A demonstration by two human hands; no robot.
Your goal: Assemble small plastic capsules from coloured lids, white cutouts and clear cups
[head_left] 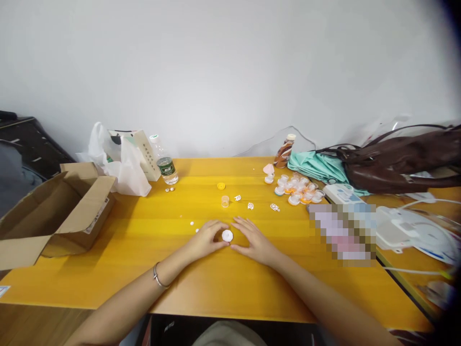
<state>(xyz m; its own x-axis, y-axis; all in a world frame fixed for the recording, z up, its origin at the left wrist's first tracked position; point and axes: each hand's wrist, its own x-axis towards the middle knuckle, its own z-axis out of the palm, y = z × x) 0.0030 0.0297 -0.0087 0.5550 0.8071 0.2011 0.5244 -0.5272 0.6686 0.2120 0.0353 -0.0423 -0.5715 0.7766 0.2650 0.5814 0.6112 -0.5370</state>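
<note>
On the yellow wooden table a small white round plastic piece with a scalloped edge [227,236] lies between my two hands. My left hand [209,239] curves around its left side, thumb and forefinger apart, the tips close to its rim. I cannot tell whether they touch it. On the other side my right hand [256,241] rests with fingers spread and thumb apart, holding nothing. Beyond them stand a small clear cup [225,201] and a yellow round cap [221,186]. Several white cut-out plastic pieces [250,206] are scattered to the right of the cup.
Several clear cups with coloured bases [298,188] cluster at right, near a brown drink bottle [285,151], teal cloth [320,166] and brown bag [396,158]. At left are an open cardboard box [77,221], a white plastic bag [126,168] and a water bottle [165,166].
</note>
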